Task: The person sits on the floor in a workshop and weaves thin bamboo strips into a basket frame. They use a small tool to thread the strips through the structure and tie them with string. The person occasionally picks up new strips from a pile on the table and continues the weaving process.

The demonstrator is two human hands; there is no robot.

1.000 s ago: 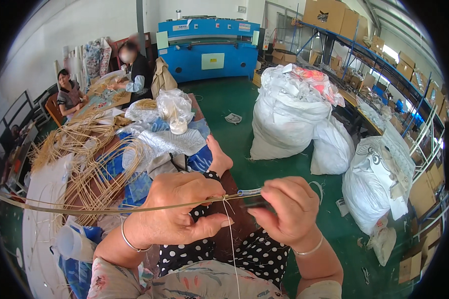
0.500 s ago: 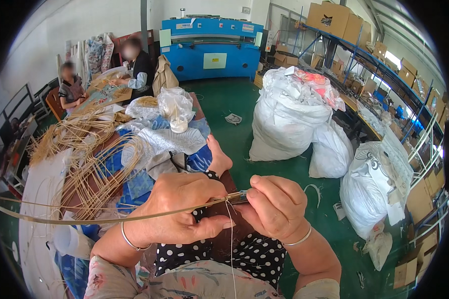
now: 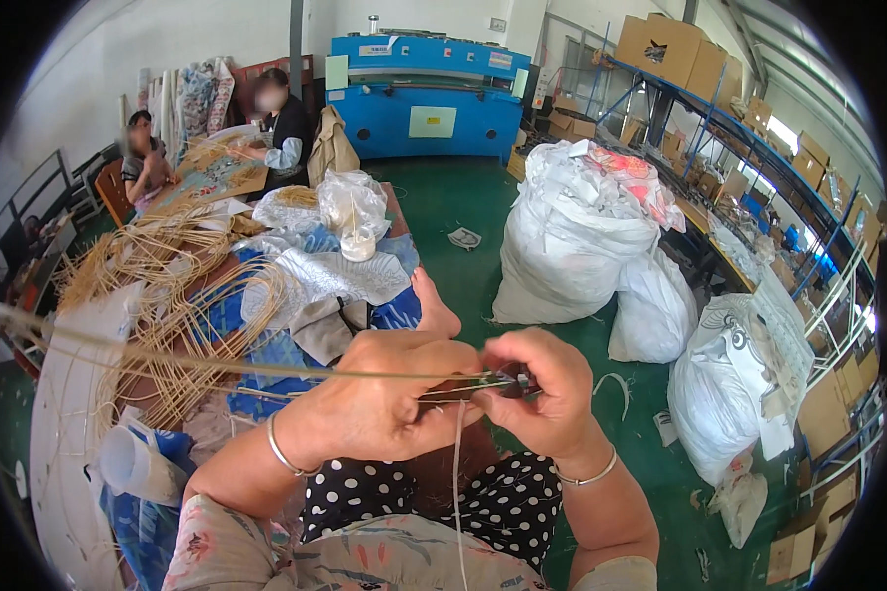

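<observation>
In front of my lap, my left hand [image 3: 394, 394] is closed on a long, thin cane strip [image 3: 217, 361] bent into a narrow loop. The loop reaches far to the left, where motion blurs it. My right hand [image 3: 547, 394] meets it at the strip's right end, fingers closed round a small dark, shiny piece [image 3: 511, 382] whose kind I cannot make out. Both hands nearly touch. A pale thin strand [image 3: 458, 492] hangs from between them down over my lap. The fingers hide the spot where strip and strand meet.
Bundles of bent cane [image 3: 192, 325] and blue-and-white cloth [image 3: 325, 276] cover the table at left. Large white sacks [image 3: 572, 236] stand on the green floor at right, before loaded shelves [image 3: 739, 128]. Two people sit by a far table [image 3: 202, 187]; a blue machine [image 3: 429, 98] stands behind.
The cane loop's far left end has swung upward and blurs. My right fingers have shifted, and more of the dark piece shows between them. The seated person at far left has raised a hand.
</observation>
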